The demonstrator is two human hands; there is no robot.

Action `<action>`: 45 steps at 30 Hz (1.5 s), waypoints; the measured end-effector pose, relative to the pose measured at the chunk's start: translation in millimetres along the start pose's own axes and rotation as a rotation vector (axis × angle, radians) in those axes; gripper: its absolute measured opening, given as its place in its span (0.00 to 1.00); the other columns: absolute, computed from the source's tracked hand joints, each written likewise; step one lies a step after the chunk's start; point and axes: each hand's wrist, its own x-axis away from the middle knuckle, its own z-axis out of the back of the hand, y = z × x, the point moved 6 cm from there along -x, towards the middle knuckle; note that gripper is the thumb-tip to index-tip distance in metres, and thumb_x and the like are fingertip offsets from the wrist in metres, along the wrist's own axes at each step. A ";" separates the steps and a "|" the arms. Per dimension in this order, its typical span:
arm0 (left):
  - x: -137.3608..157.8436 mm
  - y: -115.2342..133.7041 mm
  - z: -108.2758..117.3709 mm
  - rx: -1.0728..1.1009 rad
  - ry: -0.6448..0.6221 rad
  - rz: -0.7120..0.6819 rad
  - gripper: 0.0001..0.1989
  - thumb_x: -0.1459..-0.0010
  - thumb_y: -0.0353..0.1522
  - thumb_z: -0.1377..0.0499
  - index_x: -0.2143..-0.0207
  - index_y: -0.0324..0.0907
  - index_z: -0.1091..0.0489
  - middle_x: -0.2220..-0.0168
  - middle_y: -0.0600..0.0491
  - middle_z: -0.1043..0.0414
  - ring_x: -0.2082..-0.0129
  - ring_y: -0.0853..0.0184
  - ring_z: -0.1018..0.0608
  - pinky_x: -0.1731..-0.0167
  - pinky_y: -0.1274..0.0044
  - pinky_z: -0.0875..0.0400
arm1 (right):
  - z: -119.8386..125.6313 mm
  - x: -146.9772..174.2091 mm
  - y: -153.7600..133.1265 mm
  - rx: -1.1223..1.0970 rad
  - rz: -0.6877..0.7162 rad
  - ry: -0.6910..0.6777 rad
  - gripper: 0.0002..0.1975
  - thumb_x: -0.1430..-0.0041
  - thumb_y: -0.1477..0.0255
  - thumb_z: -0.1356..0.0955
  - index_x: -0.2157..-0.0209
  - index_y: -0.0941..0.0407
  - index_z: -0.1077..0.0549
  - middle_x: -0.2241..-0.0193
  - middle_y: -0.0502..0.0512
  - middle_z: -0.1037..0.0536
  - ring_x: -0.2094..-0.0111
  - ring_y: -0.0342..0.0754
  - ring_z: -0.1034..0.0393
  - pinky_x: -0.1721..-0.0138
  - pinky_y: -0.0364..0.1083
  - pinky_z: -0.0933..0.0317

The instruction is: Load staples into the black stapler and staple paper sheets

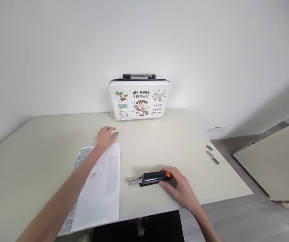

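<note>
My left hand (105, 137) reaches to the far side of the table, thumb and index finger apart around a small grey strip of staples (116, 133). The thumb is at the strip; whether it touches is hard to tell. My right hand (178, 185) grips the rear end of a black stapler (154, 177) with an orange part at its back. The stapler lies on the table, pointing left, with its metal staple tray (135, 182) sticking out of the front. Beneath my left forearm lies a white printed sheet (101, 198) with a grey patterned left edge.
A white cartoon-printed case (140, 101) with a black handle stands against the wall at the back of the table (174, 144). Several staple strips (210, 154) lie near the table's right edge. Pale boards (273, 161) stand beyond it on the right.
</note>
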 end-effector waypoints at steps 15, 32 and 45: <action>92.0 41.9 33.9 0.236 -0.103 -0.078 0.17 0.26 0.41 0.55 0.48 0.48 0.30 0.59 0.53 0.20 0.62 0.63 0.18 0.59 0.73 0.27 | -1.9 -1.9 0.2 -0.017 -0.004 0.019 0.15 0.33 0.61 0.29 0.47 0.47 0.24 0.50 0.57 0.20 0.49 0.56 0.23 0.48 0.54 0.26; 193.0 91.7 37.9 0.598 -0.154 -0.060 0.14 0.29 0.45 0.43 0.53 0.51 0.21 0.62 0.56 0.17 0.68 0.66 0.19 0.67 0.75 0.24 | 1.9 2.1 1.2 -0.013 -0.026 0.006 0.17 0.33 0.59 0.29 0.45 0.47 0.25 0.47 0.56 0.20 0.47 0.56 0.24 0.46 0.56 0.27; 203.6 97.5 33.8 0.568 -0.136 -0.133 0.14 0.27 0.45 0.44 0.48 0.52 0.24 0.61 0.54 0.19 0.64 0.64 0.18 0.64 0.73 0.22 | 1.5 2.3 4.3 -0.037 -0.031 -0.005 0.19 0.33 0.56 0.30 0.45 0.47 0.26 0.47 0.58 0.21 0.47 0.57 0.25 0.45 0.58 0.28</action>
